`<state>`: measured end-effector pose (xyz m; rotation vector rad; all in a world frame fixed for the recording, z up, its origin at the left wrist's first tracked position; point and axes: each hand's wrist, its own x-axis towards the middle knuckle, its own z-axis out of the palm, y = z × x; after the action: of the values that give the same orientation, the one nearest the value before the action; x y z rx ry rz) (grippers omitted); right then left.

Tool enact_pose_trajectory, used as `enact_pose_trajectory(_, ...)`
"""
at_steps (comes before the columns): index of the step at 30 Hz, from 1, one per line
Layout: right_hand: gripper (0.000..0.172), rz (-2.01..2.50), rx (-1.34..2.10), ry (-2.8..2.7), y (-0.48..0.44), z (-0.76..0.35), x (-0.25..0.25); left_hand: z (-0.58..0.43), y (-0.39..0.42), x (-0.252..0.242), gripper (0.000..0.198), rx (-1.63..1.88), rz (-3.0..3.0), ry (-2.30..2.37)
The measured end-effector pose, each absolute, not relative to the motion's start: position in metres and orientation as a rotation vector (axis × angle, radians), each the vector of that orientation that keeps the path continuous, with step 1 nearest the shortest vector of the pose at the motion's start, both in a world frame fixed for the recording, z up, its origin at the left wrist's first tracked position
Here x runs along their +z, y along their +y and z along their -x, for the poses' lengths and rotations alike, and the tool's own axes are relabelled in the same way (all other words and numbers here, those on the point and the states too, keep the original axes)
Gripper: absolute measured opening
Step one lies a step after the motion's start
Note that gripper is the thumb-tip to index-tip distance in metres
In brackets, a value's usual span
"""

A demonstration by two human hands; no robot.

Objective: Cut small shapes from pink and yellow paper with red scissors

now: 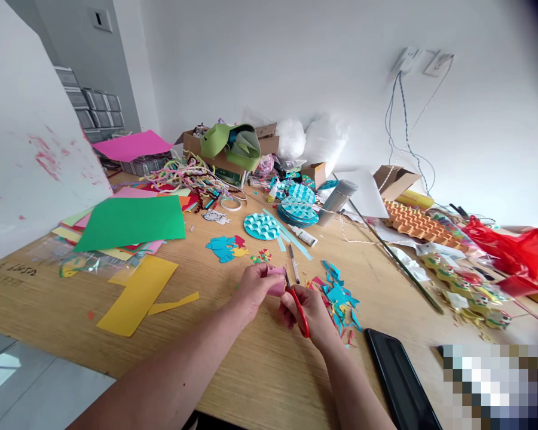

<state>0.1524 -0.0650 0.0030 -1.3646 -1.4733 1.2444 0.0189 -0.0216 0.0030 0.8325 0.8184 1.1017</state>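
My left hand point(254, 288) pinches a small piece of pink paper point(276, 283) above the wooden table. My right hand point(308, 310) grips red-handled scissors point(303, 318), their blades at the right edge of the pink paper. How far the blades are apart is too small to tell. Just beyond my hands lie a pen point(293, 264) and tiny coloured paper bits point(260, 256). Blue fish-shaped paper cutouts point(222, 248) lie farther left, beside small red and yellow ones. Blue and red paper scraps point(341, 298) are heaped to the right of my right hand.
Coloured sheets topped by a green one point(134, 222) lie left, with yellow paper point(138, 295) nearer. Blue wavy paper discs point(260, 226), a glue bottle point(303, 235) and a grey cylinder point(338, 200) stand or lie beyond. A black phone point(401, 379) lies at the right front.
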Motion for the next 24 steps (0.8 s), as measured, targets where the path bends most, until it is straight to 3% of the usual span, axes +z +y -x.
enact_pose_trajectory(24, 0.052, 1.375, 1.286, -1.443, -0.0678, -0.1491, 0.0103, -0.0179, -0.0232, 0.0064, 0.020, 1.084, -0.854, 0.809)
